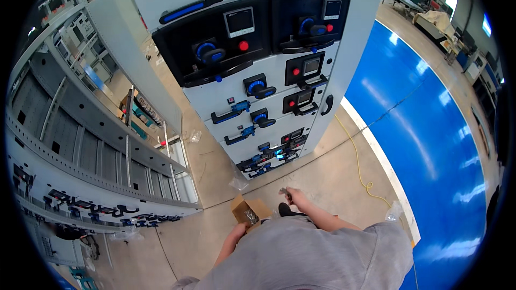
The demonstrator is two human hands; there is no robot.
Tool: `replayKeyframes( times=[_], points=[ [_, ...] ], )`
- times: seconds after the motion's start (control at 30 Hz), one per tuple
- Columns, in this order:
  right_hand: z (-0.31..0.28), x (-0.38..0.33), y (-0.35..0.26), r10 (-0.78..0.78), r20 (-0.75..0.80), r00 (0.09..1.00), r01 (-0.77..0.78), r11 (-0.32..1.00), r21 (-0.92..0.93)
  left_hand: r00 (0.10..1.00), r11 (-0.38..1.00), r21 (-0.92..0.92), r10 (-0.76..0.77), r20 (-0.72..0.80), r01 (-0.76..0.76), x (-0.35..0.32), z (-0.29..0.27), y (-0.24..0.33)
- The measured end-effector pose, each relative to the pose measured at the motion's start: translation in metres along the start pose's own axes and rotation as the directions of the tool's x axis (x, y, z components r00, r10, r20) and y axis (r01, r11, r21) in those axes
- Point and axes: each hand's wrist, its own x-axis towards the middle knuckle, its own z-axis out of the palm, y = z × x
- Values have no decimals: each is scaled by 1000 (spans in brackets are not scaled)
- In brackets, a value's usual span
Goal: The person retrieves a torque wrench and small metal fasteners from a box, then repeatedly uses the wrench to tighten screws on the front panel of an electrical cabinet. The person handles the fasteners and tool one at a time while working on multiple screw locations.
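Note:
In front of me is an open cardboard box with its flaps up. Small shiny metal parts lie in it, too small to name. My left hand is closed on the near left edge of this box. Farther right, my right hand reaches over the floor, its fingers pinched on a small grey metal piece. A tall light-grey switchgear cabinet stands just beyond both hands, with black panels, blue rotary handles and red buttons on its front.
To the left is a long row of open metal cabinet frames. A yellow cable runs along the concrete floor at right, beside a white-edged blue floor area. Clear plastic wrap lies at the cabinet's foot, and more plastic near the white edge.

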Motion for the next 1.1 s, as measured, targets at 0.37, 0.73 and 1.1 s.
replayKeyframes(
  times=[0.37,0.73,1.1],
  points=[
    [53,12,-129,-339,132,932,345,938,-25,999,987,155,39,37,-44,15,11,0],
    [151,-58,-373,-893,238,383,893,291,-344,998,999,-33,28,-58,-30,2,15,-58],
    [274,-33,-533,-922,294,-252,688,-384,-616,983,994,-109,-18,-181,-1,-16,8,-68]
  ],
)
